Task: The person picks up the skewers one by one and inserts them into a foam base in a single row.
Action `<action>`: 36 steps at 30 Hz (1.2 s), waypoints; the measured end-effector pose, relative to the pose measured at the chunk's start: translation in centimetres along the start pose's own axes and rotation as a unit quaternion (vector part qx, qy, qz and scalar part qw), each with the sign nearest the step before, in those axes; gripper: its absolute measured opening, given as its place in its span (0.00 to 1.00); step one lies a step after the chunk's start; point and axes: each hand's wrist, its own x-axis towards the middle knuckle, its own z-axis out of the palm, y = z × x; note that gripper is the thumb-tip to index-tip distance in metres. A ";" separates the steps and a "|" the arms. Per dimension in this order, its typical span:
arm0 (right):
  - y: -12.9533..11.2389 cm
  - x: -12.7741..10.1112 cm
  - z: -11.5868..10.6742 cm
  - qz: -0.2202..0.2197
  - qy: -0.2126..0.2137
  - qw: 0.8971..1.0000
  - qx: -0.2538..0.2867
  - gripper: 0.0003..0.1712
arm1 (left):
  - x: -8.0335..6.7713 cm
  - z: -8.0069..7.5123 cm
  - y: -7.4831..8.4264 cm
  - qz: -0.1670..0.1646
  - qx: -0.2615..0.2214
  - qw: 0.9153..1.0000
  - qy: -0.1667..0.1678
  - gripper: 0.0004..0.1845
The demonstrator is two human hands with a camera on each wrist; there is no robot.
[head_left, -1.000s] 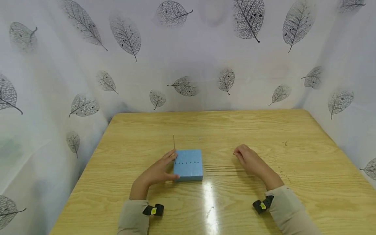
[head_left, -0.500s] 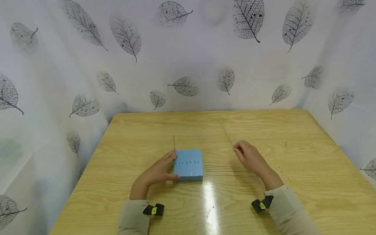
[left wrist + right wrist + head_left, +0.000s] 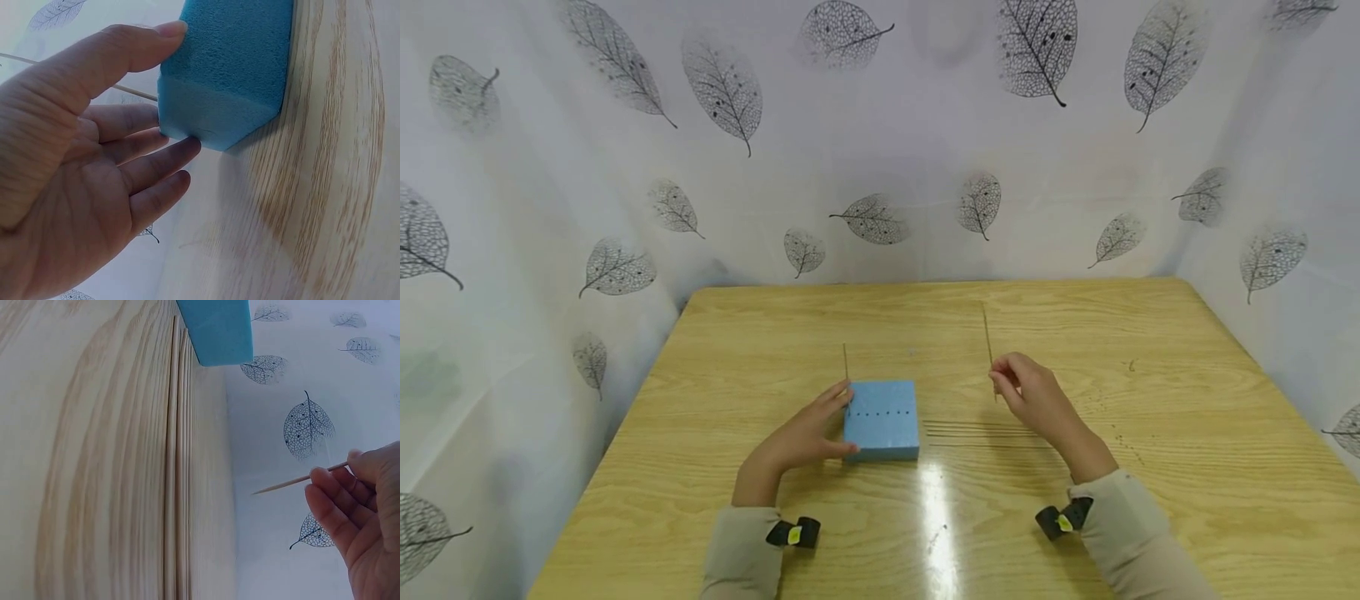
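A blue foam block point(image 3: 883, 433) with a row of small dark holes across its top lies on the table. My left hand point(image 3: 801, 433) holds its left side, thumb at the front corner and fingers further back. One thin wooden skewer point(image 3: 846, 360) stands upright in the leftmost hole. To the right of the block, my right hand point(image 3: 1037, 400) pinches another skewer point(image 3: 284, 484) between thumb and fingertips, raised above the table. This skewer stands nearly upright in the head view, and its pointed end shows in the right wrist view.
Several loose skewers point(image 3: 970, 429) lie side by side on the wooden table point(image 3: 700, 517), just right of the block and partly under the right forearm. A white curtain point(image 3: 917, 158) with leaf prints hangs behind and at both sides.
The skewer in my right hand has swung from barely visible to nearly upright. That hand has risen slightly and shifted a little left. My left hand and the block have stayed put.
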 end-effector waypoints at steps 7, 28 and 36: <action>-0.4 0.4 0.5 -0.019 0.009 1.000 0.015 0.06 | 0.1 0.0 -0.2 -0.001 0.004 1.000 -0.002 0.46; -2.3 2.1 1.9 -0.069 0.011 0.996 0.058 0.05 | 0.2 -0.1 -0.1 -0.004 0.005 1.000 -0.004 0.47; -3.0 2.7 2.5 -0.064 0.001 0.995 0.071 0.03 | 0.2 0.0 0.1 -0.005 0.004 1.000 -0.006 0.46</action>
